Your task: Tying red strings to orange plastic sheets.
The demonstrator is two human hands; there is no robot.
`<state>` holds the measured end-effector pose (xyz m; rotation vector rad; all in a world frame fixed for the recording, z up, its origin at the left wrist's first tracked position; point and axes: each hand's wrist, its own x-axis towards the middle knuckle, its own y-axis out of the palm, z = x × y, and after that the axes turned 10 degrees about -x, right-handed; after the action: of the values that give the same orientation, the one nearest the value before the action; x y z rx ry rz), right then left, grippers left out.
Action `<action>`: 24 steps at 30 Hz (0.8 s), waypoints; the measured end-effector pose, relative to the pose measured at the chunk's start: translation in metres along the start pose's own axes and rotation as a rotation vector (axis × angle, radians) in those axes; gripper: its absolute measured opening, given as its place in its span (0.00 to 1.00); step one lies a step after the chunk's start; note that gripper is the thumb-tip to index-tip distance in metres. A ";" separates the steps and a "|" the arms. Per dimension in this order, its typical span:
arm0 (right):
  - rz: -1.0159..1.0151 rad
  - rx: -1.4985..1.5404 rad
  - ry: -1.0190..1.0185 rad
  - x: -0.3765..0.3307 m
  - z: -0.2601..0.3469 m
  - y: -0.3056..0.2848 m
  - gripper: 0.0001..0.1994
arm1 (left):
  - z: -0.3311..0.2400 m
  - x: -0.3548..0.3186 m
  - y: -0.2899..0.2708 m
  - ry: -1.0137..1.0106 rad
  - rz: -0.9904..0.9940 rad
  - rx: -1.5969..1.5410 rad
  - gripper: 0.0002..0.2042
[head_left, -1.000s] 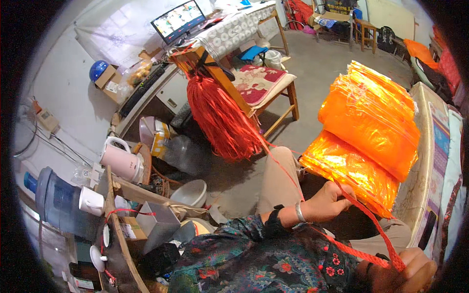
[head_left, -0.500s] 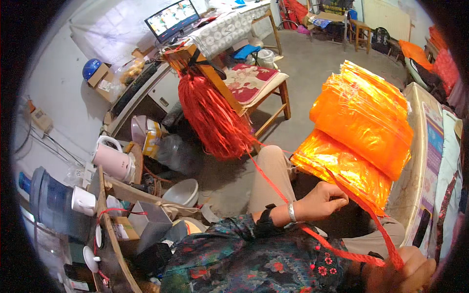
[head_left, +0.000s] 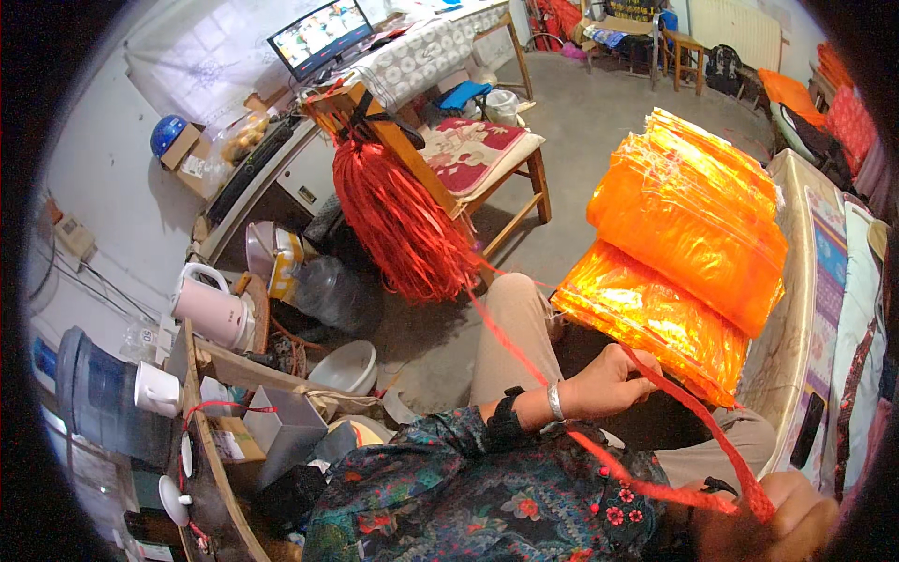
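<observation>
red strip [head_left: 738, 459] | narrow | two slanting lengths meeting at lower right

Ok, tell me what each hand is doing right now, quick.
Left hand: closed, pinching a red ribbon.
Right hand: closed, holding red ribbon too.

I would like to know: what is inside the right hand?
Two lengths of red ribbon meet at the right hand, seemingly held there. Whatever lies deeper inside its curled grip cannot be seen.
</observation>
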<state>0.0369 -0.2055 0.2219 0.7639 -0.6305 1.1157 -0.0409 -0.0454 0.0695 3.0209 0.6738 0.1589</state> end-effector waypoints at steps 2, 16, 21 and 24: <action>0.126 0.066 -0.019 0.004 -0.001 -0.012 0.05 | -0.004 -0.002 0.002 -0.041 -0.017 -0.042 0.05; -0.151 0.023 -0.299 0.001 -0.008 0.021 0.10 | 0.004 -0.004 0.003 -0.010 -0.057 -0.056 0.04; -0.137 0.195 -0.458 -0.002 -0.018 0.010 0.11 | 0.005 -0.008 0.001 0.059 -0.069 0.001 0.04; -0.130 0.277 -0.557 -0.002 -0.020 -0.003 0.12 | 0.010 -0.008 -0.006 -0.132 -0.038 -0.111 0.05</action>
<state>0.0407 -0.1914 0.2081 1.3600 -0.8841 0.8769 -0.0495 -0.0436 0.0581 2.8803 0.6854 -0.0042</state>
